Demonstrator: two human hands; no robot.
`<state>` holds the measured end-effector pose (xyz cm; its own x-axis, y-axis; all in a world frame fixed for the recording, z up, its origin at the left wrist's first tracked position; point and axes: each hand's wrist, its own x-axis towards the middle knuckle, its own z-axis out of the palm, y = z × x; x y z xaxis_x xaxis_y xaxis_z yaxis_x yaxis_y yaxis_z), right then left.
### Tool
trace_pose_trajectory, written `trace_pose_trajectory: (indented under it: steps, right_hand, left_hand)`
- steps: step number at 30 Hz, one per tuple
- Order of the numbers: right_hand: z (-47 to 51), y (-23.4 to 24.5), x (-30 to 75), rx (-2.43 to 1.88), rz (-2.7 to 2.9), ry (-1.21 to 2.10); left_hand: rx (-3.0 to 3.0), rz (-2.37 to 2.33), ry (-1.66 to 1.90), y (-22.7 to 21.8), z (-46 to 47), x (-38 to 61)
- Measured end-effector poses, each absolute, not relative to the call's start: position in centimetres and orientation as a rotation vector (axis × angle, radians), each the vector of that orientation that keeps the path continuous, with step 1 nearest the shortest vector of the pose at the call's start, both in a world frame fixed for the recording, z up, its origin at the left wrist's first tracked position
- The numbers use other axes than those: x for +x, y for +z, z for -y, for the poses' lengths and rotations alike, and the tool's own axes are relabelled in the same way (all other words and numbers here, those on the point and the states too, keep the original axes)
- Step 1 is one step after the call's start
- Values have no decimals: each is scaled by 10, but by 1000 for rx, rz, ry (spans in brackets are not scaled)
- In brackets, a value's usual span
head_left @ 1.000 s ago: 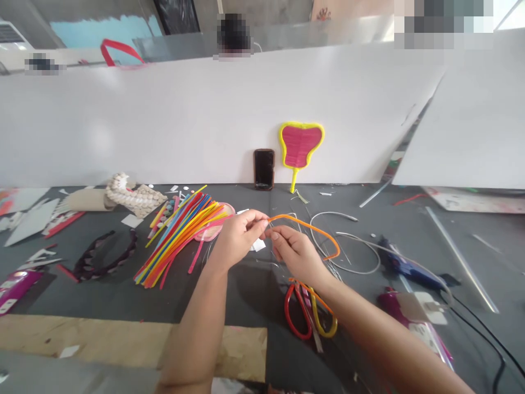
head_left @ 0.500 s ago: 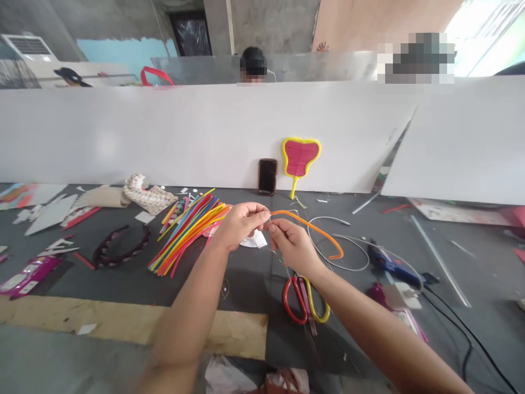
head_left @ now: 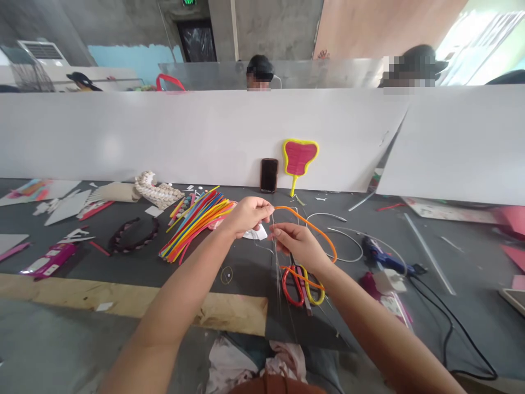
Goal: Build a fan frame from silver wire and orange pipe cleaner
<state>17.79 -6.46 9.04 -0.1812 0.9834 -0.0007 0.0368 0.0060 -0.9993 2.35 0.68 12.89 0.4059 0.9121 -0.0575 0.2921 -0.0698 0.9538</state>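
Observation:
An orange pipe cleaner has one end pinched in the fingers of my left hand. It arcs to the right, passes behind my right wrist, and comes back over the scissors. My right hand is closed just below, its thumb and finger pressed on thin wire or thread that hangs down toward the table edge. Red-and-yellow-handled scissors lie under my right hand. A bundle of coloured pipe cleaners lies left of my left hand, beside a white paper scrap.
A phone and a pink fan shape with yellow edging lean on the white partition. At right are a blue glue gun, black cable and grey wire loop. A dark headband lies left. People sit beyond the partition.
The orange pipe cleaner now bends round behind my right wrist, its free part over the scissors. My hands have come slightly apart, with thin strands showing between them. The view has shifted a little.

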Motion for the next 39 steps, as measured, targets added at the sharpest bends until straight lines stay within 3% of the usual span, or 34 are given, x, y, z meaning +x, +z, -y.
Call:
trace_pose_trajectory:
  steps: [13, 22, 32, 36, 39]
  right_hand:
    - [50, 55, 180, -1209, 1276, 1323]
    - [121, 53, 203, -1548, 1717, 704]
    - [150, 29, 158, -1341, 1775, 1442]
    - [117, 54, 180, -1457, 1644, 1348]
    - [88, 62, 194, -1603, 1734, 1076]
  left_hand:
    - [1552, -1217, 658, 98, -15, 35]
    - [1374, -1261, 674, 67, -38, 24]
    - [1333, -1238, 656, 49, -44, 21]
    - [1324, -1170, 678, 51, -41, 17]
    - [1235, -1124, 703, 56, -38, 18]
